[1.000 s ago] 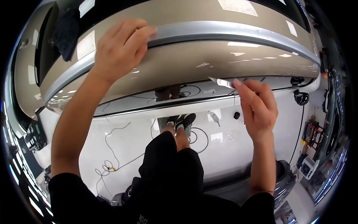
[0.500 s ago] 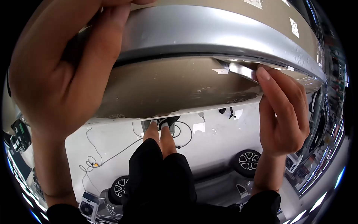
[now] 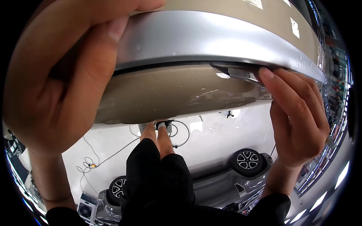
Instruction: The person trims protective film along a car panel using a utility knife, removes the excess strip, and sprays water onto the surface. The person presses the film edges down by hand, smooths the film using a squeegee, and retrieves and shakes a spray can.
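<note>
Okay, so our right hand point(image 3: 299, 116) has a small metal blade point(image 3: 241, 74) pinched in its fingertips, other fingers curled close together. We've got it lying along the underside of the silver strip point(image 3: 196, 34), pointed dark end facing left, right by the black gap point(image 3: 169, 63) above the tan panel point(image 3: 162, 90). Can't tell if the tip's actually in there. Our left hand point(image 3: 56, 79) is up at the strip's left end, fingers bent, thumb near the index finger; we can't tell whether it's pinching anything. Below our feet there's pale floor point(image 3: 211, 139) with loopy cable point(image 3: 120, 150), plus a grey car point(image 3: 215, 184) behind us.
</note>
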`<state>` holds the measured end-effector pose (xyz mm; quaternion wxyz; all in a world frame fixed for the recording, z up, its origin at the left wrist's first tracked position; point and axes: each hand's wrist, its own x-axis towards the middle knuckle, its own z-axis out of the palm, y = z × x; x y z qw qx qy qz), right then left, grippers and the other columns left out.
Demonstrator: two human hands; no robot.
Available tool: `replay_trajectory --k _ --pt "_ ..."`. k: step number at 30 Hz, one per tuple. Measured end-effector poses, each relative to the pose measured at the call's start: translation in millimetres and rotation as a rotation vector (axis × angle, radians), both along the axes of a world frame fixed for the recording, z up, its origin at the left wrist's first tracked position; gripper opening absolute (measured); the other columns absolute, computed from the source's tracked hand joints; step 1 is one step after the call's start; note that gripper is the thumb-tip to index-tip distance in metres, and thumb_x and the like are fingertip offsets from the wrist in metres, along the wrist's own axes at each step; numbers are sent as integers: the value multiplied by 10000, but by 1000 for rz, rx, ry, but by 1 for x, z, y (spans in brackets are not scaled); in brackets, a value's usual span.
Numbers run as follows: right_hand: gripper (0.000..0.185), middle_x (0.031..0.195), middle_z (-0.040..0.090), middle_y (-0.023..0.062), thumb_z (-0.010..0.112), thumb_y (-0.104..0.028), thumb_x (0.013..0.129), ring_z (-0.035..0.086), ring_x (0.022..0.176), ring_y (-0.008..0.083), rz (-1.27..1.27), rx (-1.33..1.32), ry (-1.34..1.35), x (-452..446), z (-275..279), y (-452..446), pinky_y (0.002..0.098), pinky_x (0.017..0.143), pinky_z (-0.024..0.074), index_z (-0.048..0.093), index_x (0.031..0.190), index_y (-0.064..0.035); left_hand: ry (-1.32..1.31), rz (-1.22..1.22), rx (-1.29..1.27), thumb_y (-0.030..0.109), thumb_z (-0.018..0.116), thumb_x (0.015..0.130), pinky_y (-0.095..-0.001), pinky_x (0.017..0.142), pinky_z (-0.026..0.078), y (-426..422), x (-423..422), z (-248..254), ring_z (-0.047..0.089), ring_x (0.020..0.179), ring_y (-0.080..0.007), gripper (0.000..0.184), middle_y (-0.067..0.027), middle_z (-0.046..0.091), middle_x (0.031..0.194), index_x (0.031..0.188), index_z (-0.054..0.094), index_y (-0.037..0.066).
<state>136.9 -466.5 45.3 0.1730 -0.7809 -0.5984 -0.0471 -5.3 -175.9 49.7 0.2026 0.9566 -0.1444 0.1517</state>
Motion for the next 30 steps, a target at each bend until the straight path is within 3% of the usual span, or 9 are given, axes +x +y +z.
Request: replay_trajectory --k 7,16,23,28,30 --pt "352 1002 753 157 712 86 783 728 941 290 -27 -52 69 -4 11 7 380 814 584 764 1119 -5 -7 -20 -1 102 824 698 -346 790 522 4 -2 1 643 929 -274 422 -142 672 1054 1101 720 31" --pt "403 987 721 145 706 105 749 692 900 269 61 84 28 8 -13 -4 363 779 555 768 1131 -6 -28 -92 30 113 866 629 -355 791 522 2 -5 -1 638 937 -289 486 -136 662 1073 1092 731 47" --pt "375 994 722 136 711 96 745 684 884 260 124 178 -22 13 -27 -5 339 775 545 773 1103 0 -116 -198 218 122 898 575 -362 793 522 -2 0 -2 634 943 -300 537 -132 654 1087 1084 739 59" --pt "393 1011 725 138 689 123 742 684 907 261 136 214 -75 13 -34 -6 334 788 544 767 1108 5 -285 -144 408 126 877 537 -362 750 464 -18 1 -8 595 903 -239 461 -38 626 953 987 781 104" --pt "391 969 730 91 720 75 728 657 847 231 146 271 -114 14 -38 -4 324 728 524 776 1102 -24 -325 -80 404 119 866 552 -356 744 441 -25 -3 -14 588 890 -220 434 -17 616 921 978 783 103"
